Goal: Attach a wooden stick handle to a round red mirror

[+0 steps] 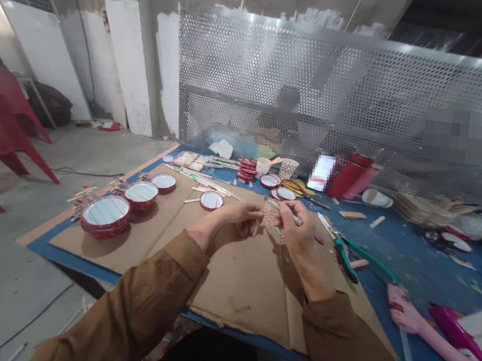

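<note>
My left hand (247,217) is closed on a small flat tan piece that looks like a wooden craft stick (255,229), held above the cardboard. Just to its right, my right hand (297,227) pinches a slim grey pen-like tool (294,217), its tip toward the left hand. Between and below the hands lies a heap of small multicoloured loops (270,216), perhaps rubber bands. Behind the left hand, a red-rimmed round lid (211,200) rests on the cardboard sheet (235,297). Fingers hide part of what each hand holds.
Red round tins with sticks attached (105,215) line the left side. Green-handled pliers (345,260), a pink glue gun (429,329) and a purple tool (462,342) lie right. A phone (321,173), red bottle (350,176) and paper cups (288,169) stand behind, before a perforated metal screen (246,70).
</note>
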Tool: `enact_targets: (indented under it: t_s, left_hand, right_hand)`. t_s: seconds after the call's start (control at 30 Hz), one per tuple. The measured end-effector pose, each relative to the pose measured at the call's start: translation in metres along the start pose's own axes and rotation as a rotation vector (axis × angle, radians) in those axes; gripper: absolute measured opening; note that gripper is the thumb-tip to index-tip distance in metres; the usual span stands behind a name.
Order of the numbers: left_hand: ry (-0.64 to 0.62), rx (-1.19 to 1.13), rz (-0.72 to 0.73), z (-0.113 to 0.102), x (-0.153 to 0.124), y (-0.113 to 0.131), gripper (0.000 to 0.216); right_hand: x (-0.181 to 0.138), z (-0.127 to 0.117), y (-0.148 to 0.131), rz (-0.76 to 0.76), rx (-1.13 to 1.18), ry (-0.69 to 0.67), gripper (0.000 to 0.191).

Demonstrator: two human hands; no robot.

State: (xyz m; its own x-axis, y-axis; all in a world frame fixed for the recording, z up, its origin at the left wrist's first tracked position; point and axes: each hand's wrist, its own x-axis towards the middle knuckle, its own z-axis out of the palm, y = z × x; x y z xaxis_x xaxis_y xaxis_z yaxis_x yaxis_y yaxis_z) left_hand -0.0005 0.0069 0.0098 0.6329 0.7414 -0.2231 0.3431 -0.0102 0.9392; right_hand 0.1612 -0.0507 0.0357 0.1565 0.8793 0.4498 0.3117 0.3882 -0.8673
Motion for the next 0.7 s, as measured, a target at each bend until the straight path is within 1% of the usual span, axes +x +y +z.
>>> enact_targets:
  t_s: [0.13,0.3,0.53,0.7]
  left_hand:
    - [0.007,0.010,0.001,0.0009,-0.0026,0.0034,0.024]
    - [-0.004,0.001,-0.011,0.0010,-0.0021,0.0034,0.029]
    - [0.010,0.001,-0.025,0.0019,-0.0046,0.0071,0.024]
    - [0.037,-0.007,-0.036,0.0032,-0.0076,0.0101,0.022]
  right_hand:
    - [-0.0005,0.0002,-0.0015,-0.001,-0.003,-0.019,0.028]
    - [-0.0008,0.0010,-0.0044,0.001,0.016,0.006,0.029]
    - [-0.0031,0.0017,-0.0084,-0.004,0.011,-0.014,0.032]
    - [-0.0034,0.0031,-0.0031,-0.055,-0.015,-0.036,0.033]
